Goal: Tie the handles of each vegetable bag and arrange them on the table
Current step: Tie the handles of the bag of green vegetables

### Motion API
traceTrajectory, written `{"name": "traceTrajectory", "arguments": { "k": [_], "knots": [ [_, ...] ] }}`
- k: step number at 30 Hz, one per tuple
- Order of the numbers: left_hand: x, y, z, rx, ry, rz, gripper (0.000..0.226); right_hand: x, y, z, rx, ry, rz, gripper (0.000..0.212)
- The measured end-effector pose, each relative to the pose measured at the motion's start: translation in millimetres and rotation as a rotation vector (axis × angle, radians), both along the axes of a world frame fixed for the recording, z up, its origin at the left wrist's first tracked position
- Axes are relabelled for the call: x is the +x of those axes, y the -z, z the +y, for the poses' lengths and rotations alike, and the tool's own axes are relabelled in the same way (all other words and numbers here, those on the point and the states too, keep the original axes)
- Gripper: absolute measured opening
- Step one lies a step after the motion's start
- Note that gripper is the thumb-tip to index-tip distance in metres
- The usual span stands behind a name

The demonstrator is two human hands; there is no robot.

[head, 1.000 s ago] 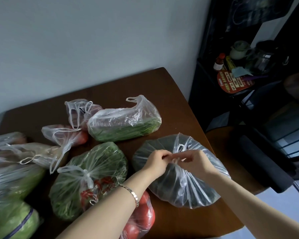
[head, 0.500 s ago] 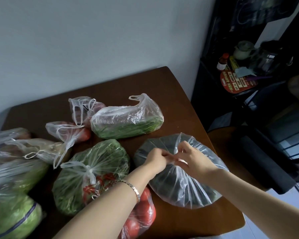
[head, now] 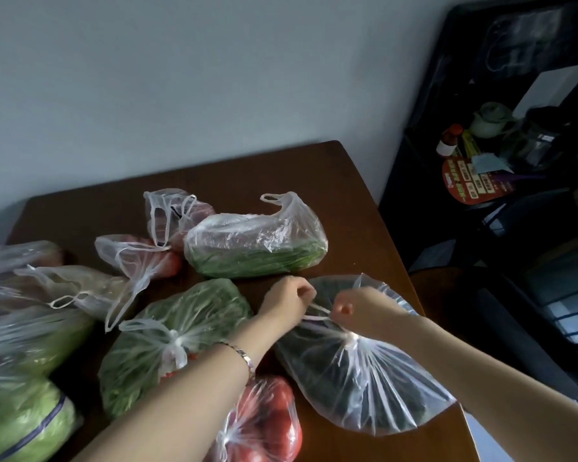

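- We see the left hand (head: 289,300) just right of the frame's centre. Its fingers are curled in and pinch one end of the twisted handles (head: 316,311) of the dark-vegetable bag (head: 364,378).
- The right hand (head: 361,308) sits just to its right, fingers curled into a tight fist round the other end. The handles run taut between the two hands as thin white strands.
- The dark-vegetable bag lies on the brown table (head: 347,201) at the lower right of the frame, near the table's right edge. Its plastic gathers into a tight bunch just below the right hand, and we cannot tell whether that bunch is a finished knot.
- A thin bracelet (head: 242,355) circles the left wrist.
- At lower centre, left of the hands, a leafy-greens bag (head: 167,345) lies with its top knotted. The left forearm crosses above its lower right part.
- A tomato bag (head: 264,425) lies at the bottom centre, partly under that forearm and just beside the dark-vegetable bag.
- Above the hands, a long green-vegetable bag (head: 254,248) lies on its side, with a loose loop at its upper right end.
- To its left sit two small reddish bags (head: 137,258) with their loops hanging open.
- More bags crowd the left edge, including a pale green cabbage bag (head: 17,418) in the lower left corner.
- At the upper right stands a dark shelf (head: 414,161) holding a red-capped bottle (head: 449,141).
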State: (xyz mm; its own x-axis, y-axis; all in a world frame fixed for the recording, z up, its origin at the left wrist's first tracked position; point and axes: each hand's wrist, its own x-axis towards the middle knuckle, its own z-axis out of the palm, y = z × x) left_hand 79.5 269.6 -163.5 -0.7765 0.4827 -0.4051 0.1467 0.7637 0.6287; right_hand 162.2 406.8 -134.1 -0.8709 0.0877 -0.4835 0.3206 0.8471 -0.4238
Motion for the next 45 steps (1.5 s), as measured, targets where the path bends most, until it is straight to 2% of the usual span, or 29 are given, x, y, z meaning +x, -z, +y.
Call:
{"name": "traceTrajectory", "arguments": {
  "k": [3,6,8,10,14,17,19,22,23,25,27,29,30,31,33,36,38,40,42,45],
  "knots": [
    [-45.0,-18.9,-19.8,0.041,-0.084,0.122,0.017,-55.2,-14.0,-2.6,-0.113,0.149,0.111,0.023],
    [-90.0,-31.8,-40.5,0.000,-0.130,0.293,0.017,-108.1,-13.5,-5.9,-0.177,0.218,0.130,0.027],
    [-118.4,-32.4,-52.0,-0.094,-0.146,0.453,0.021,-139.8,-6.6,-8.4,-0.178,0.312,0.164,0.027],
    [-146.1,-28.0,-60.1,-0.216,-0.175,0.540,0.039,-170.7,4.1,-9.2,-0.124,0.407,0.176,0.018],
    [-179.1,-17.0,-59.9,-0.368,-0.243,0.327,0.057,-212.9,28.8,-4.0,0.020,0.510,0.062,0.067],
    [-187.8,-9.0,-52.8,-0.370,-0.265,0.119,0.065,-234.1,48.0,3.6,0.007,0.554,-0.031,0.086],
    [-191.0,-3.5,-46.8,-0.270,-0.378,-0.034,0.062,-239.1,56.7,7.4,-0.128,0.658,-0.053,0.081],
    [-191.3,-13.7,-41.5,-0.139,-0.532,-0.308,0.062,-232.7,58.4,13.0,-0.327,0.673,-0.022,0.027],
    [-190.2,-15.6,-41.8,-0.133,-0.529,-0.378,0.064,-226.7,53.7,14.3,-0.390,0.662,-0.003,0.020],
    [-187.6,-14.6,-45.6,-0.057,-0.530,-0.448,0.058,-212.6,44.3,18.4,-0.544,0.703,0.080,0.025],
    [-180.4,-16.5,-48.9,0.226,-0.609,-0.547,0.040,-192.5,30.2,20.6,-0.706,0.831,0.159,0.036],
    [-172.8,-20.0,-51.1,0.533,-0.723,-0.559,0.015,-174.8,16.1,17.9,-0.814,0.870,0.244,0.031],
    [-161.2,-29.2,-51.9,0.652,-0.765,-0.547,0.010,-158.8,3.7,13.5,-0.844,0.838,0.292,0.024],
    [-157.8,-33.0,-53.0,0.754,-0.791,-0.556,0.019,-151.7,-2.9,9.3,-0.866,0.806,0.336,0.019],
    [-150.1,-44.0,-56.0,0.948,-0.760,-0.635,0.032,-139.1,-20.3,-0.7,-0.896,0.756,0.421,0.022],
    [-123.2,-72.9,-61.7,1.186,-0.649,-0.731,0.021,-108.8,-53.9,-4.6,-0.990,0.705,0.540,0.027],
    [-109.3,-89.2,-62.4,1.234,-0.629,-0.750,0.023,-97.1,-69.0,2.6,-1.071,0.673,0.513,0.022],
    [-92.6,-108.2,-59.6,1.248,-0.606,-0.813,0.028,-84.7,-81.4,11.0,-1.164,0.656,0.361,0.018],
    [-73.0,-122.7,-56.8,1.187,-0.584,-0.867,0.041,-70.5,-92.0,16.2,-1.243,0.599,0.188,0.014],
    [-44.5,-127.1,-48.5,1.065,-0.611,-0.877,0.055,-48.8,-96.2,14.0,-1.369,0.637,0.153,0.024]
  ]
}}
